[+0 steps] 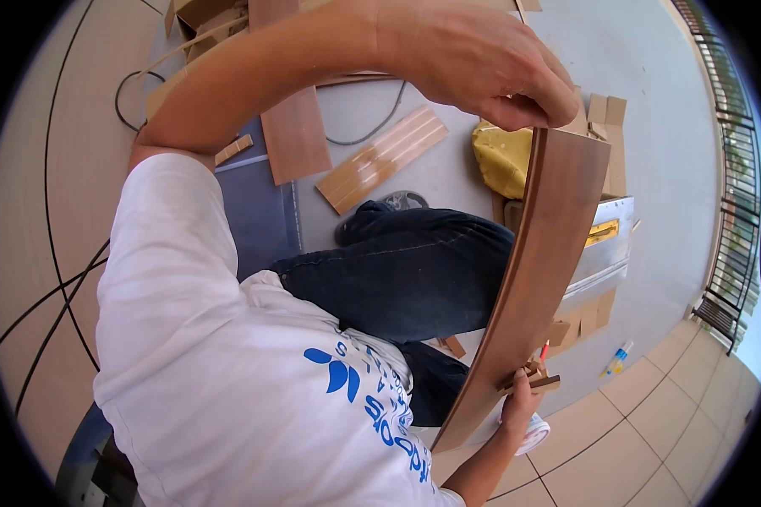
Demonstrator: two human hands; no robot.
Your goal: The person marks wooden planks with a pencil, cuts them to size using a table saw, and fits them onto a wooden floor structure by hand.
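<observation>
A long brown wooden plank (539,262) with a grooved edge stands tilted across the right of the view, in front of my legs. My left hand (503,72) is closed on its upper end, fingers pinched at the edge. Lower down, my right hand (522,401) grips small strips of wood (546,384) against or close beside the plank's face. Something slim with a red tip (544,348) sticks up by those fingers; whether they hold it too, I cannot tell. Below that hand is a white round object (534,435), partly hidden.
Two loose boards (385,158) (296,135) lie on the grey floor beyond my legs. A yellow bag (500,159) and a silver metal case (604,241) sit behind the plank. Cardboard (610,139), a blue-and-yellow tube (619,358), black cables (68,287) and a railing (736,177) surround the spot.
</observation>
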